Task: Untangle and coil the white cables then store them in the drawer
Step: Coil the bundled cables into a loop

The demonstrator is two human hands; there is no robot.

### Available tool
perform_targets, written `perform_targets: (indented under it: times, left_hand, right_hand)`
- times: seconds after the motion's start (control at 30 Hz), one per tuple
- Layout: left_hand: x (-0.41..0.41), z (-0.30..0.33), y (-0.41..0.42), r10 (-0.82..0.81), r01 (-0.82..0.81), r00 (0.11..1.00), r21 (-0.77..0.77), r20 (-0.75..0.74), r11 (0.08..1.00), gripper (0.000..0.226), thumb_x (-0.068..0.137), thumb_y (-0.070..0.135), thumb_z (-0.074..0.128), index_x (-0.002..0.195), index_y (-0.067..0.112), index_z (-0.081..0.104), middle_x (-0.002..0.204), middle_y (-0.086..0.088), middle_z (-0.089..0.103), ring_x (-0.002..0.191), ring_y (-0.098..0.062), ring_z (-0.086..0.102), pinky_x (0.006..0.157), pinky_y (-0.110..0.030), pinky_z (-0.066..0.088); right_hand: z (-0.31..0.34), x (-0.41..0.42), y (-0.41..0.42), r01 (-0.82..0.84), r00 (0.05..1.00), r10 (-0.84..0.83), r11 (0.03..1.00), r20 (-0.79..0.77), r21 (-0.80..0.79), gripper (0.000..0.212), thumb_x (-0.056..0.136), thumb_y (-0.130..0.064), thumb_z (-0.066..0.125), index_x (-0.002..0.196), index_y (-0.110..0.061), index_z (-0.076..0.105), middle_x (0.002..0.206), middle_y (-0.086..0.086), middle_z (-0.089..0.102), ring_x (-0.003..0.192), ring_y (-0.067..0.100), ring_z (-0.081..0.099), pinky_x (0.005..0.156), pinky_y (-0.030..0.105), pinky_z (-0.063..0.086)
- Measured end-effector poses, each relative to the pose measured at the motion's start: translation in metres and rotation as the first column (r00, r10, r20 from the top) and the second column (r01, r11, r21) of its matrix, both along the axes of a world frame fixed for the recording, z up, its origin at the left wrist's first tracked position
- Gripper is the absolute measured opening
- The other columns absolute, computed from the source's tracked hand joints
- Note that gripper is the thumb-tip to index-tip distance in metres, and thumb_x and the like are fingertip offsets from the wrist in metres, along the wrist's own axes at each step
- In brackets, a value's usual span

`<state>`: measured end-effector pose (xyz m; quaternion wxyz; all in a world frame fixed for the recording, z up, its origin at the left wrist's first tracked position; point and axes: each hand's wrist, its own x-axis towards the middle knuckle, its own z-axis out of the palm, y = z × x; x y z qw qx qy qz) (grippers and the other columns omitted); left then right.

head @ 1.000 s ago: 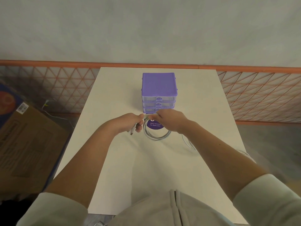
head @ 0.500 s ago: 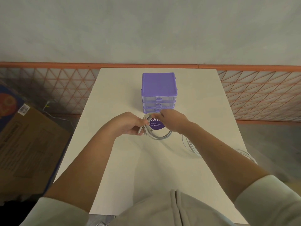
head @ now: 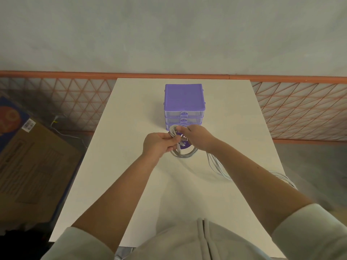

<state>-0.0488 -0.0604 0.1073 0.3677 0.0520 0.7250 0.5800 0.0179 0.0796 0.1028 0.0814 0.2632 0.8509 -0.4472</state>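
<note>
One round coil of thin white cable [head: 183, 153] nearly done, gripped in left hand [head: 159, 144], pinched by right hand [head: 197, 137]; more loose white cable [head: 217, 166] waiting on table; purple plastic drawer box [head: 184, 107] closed

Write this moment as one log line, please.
step: coiling | left hand: grips white cable coil | right hand: holds coil's far side | drawer unit: drawers shut | spare cables: on table
</note>
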Motion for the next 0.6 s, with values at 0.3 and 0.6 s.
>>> perform_targets:
  times: [0.3, 0.6]
  left_hand:
    - [0.011, -0.008, 0.005, 0.034, -0.041, 0.991, -0.049, -0.132, 0.998, 0.011, 0.079, 0.017, 0.081, 0.074, 0.013, 0.073, 0.073, -0.008, 0.075, 0.059, -0.013, 0.071, 0.069, -0.027, 0.061]
    - [0.007, 0.003, 0.001, -0.346, -0.067, 0.752, -0.588, -0.561, 0.806, 0.047, 0.065, 0.07, 0.073, 0.067, 0.024, 0.063, 0.063, 0.007, 0.062, 0.061, -0.014, 0.057, 0.048, -0.025, 0.036]
  right_hand:
    - [-0.002, -0.001, -0.001, 0.0, 1.0, -0.001, 1.0, -0.03, -0.014, 0.044, 0.101, -0.047, 0.037, 0.088, -0.009, 0.056, 0.071, -0.001, 0.05, 0.081, 0.027, 0.05, 0.076, 0.031, 0.039]
    - [-0.005, -0.002, -0.005, -0.006, 0.996, 0.005, 1.0, -0.084, -0.01, 0.047, 0.101, -0.047, 0.041, 0.08, -0.009, 0.06, 0.067, 0.0, 0.051, 0.06, 0.014, 0.045, 0.061, 0.031, 0.039]
